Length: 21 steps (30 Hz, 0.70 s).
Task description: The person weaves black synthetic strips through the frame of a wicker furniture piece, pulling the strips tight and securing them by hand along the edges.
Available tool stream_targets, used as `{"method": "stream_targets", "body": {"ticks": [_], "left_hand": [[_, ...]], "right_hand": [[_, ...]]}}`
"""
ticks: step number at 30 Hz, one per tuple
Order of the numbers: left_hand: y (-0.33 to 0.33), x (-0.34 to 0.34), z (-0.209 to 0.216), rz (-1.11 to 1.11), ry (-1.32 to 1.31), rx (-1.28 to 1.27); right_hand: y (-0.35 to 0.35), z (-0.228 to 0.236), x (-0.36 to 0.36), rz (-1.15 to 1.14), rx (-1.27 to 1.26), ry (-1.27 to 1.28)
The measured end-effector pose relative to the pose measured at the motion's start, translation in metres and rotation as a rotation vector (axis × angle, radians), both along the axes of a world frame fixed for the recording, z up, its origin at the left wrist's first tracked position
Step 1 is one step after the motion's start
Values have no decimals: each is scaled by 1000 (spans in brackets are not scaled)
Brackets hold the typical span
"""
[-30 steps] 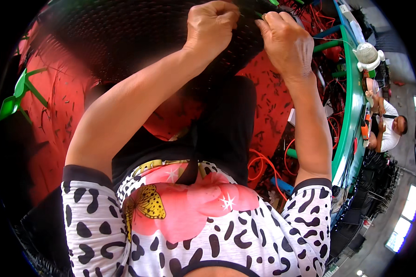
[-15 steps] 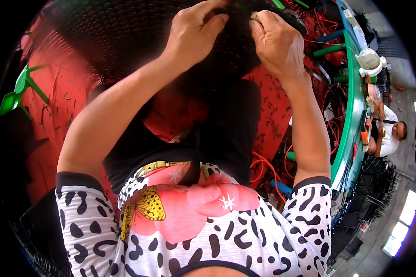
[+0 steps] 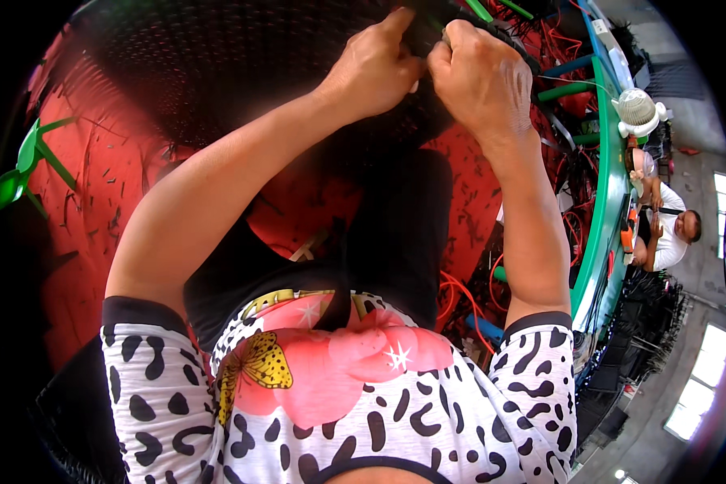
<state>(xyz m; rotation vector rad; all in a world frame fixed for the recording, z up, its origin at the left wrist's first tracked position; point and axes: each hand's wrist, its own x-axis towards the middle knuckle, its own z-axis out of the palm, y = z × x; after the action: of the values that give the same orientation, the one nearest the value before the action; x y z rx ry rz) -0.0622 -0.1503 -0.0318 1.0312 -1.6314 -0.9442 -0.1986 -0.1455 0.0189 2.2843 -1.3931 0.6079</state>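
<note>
A dark, open-weave wicker piece (image 3: 218, 60) spreads across the top of the head view, above my legs. At its right part my left hand (image 3: 377, 68) is closed, with the thumb and fingers pinched together. My right hand (image 3: 482, 79) is closed right beside it, its fingertips nearly touching the left ones. Whatever sits between the fingers is too dark and small to name. Both forearms reach forward over my lap.
A green stool (image 3: 32, 165) stands at the left on a red floor covering (image 3: 97, 234) strewn with dark scraps. To the right runs a green-edged bench (image 3: 603, 202) with a small white fan (image 3: 639, 111). A person in white (image 3: 669, 226) sits beyond. Red hoses (image 3: 469, 302) lie near my right arm.
My left hand has moved right and slightly nearer to me, so the two hands are closer together. My right hand has turned a little and stays closed.
</note>
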Motion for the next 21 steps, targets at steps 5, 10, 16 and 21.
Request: {"method": "stream_targets", "body": {"ticks": [5,10,16,21], "left_hand": [[-7,-10,-7,119,338,-26],[-1,-7,5,318,436,7],[21,23,7,267,460,-101],[18,50,1,125,500,151]], "right_hand": [[3,0,-2,58,-21,-1],[1,-3,3,63,-49,32],[3,1,19,401,-103,-146],[-2,-3,23,372,68,-274]]}}
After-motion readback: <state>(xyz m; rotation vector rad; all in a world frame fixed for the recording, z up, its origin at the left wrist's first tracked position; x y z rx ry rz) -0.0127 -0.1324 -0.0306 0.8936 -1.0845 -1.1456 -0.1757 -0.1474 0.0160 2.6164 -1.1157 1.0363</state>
